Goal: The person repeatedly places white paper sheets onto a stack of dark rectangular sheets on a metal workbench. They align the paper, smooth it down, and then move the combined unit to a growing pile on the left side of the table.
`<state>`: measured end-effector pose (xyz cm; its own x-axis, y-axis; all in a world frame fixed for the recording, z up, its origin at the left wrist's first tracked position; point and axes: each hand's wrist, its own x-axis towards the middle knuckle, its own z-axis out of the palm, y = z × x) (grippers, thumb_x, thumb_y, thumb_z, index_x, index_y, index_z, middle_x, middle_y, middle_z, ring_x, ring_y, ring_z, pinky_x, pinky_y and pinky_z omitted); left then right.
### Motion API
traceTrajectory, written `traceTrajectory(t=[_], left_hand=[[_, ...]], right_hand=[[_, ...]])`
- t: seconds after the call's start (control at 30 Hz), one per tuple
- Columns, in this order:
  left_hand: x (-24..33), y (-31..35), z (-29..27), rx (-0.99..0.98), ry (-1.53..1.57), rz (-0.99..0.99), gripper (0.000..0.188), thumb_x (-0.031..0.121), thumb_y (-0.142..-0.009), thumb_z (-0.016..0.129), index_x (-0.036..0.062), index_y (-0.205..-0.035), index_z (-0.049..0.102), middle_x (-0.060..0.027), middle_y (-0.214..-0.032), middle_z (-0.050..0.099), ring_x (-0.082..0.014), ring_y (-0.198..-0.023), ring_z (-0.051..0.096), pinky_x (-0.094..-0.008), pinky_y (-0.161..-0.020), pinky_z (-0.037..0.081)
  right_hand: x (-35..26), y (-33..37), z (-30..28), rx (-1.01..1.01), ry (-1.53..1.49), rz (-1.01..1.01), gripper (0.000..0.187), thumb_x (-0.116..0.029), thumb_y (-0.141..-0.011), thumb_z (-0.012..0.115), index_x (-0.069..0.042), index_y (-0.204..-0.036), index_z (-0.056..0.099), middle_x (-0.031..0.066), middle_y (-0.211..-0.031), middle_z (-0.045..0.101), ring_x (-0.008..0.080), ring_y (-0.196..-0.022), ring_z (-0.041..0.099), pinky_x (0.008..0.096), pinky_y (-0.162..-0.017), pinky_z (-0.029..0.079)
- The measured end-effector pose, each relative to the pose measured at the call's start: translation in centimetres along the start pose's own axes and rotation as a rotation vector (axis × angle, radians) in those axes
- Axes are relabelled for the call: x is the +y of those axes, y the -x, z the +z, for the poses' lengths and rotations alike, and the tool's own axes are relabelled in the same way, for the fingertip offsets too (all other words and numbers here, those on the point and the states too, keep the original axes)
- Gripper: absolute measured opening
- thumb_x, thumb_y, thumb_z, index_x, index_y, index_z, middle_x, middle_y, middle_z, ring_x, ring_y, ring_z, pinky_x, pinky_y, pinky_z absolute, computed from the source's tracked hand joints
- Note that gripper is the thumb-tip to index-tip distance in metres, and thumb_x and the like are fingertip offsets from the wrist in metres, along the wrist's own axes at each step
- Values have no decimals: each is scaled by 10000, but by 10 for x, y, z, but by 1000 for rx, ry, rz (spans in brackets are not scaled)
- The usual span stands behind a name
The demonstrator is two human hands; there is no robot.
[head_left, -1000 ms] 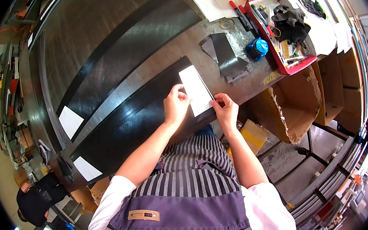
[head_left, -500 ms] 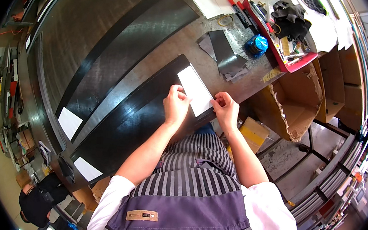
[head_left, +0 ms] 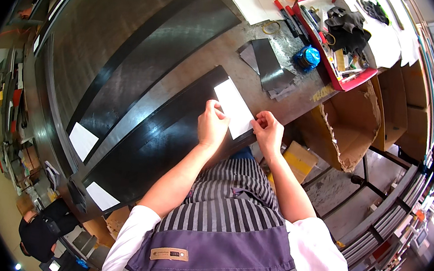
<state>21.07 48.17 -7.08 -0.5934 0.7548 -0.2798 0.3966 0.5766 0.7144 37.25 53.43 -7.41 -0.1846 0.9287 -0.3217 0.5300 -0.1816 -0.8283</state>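
Note:
A white rectangular sheet [head_left: 234, 106] lies across the near right end of a long, dark, glossy panel [head_left: 159, 135]. My left hand [head_left: 212, 127] is closed, thumb and fingers pinched at the sheet's left edge. On the other side, my right hand [head_left: 268, 132] pinches the sheet's right edge near its lower corner. The fingertips partly cover both edges. Another white sheet [head_left: 101, 196] sits on the panel's far left end. Behind lies a second dark panel [head_left: 155, 72] with its own white sheet [head_left: 83, 141] at the left.
Dark offcuts [head_left: 271, 66] and a blue-wrapped round item [head_left: 306, 57] lie beyond my right hand. A red tray [head_left: 348, 85] holds tools and a black glove. Open cardboard boxes [head_left: 354, 122] stand right of the table. At lower left, a person in black [head_left: 40, 231] is bent over.
The view has shifted slightly, moving the table things a little right. Both hands stay at the sheet's edges, with hardly any change in their grip.

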Motion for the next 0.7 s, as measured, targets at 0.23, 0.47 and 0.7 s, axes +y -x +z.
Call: traceTrajectory(t=[0.23, 0.47, 0.7], left_hand=[[7, 5, -15, 27, -189, 168, 546, 107, -707, 803, 92, -1181, 532, -130, -1068, 563, -317, -958, 592, -414, -780, 510], [5, -6, -20, -124, -352, 424, 521, 160, -733, 776, 160, -1231, 624, -94, -1104, 491, -295, -1012, 517, -403, -892, 471], [13, -5, -39, -17, -95, 495, 419, 47, -755, 703, 42, -1162, 604, -143, -1127, 476, -322, -1046, 513, -409, -909, 452]], right_hand=[[-18, 3, -2, 80, 548, -102, 355, -227, -737, 786, -54, -944, 555, 101, -861, 617, 307, -839, 646, 390, -707, 513], [-29, -9, -17, -43, 728, -164, 362, -270, -707, 801, -69, -869, 547, 105, -817, 621, 275, -807, 642, 381, -697, 497], [-52, -95, -51, 252, 481, -84, 355, -322, -760, 784, -59, -876, 575, 118, -790, 657, 317, -745, 643, 416, -661, 498]])
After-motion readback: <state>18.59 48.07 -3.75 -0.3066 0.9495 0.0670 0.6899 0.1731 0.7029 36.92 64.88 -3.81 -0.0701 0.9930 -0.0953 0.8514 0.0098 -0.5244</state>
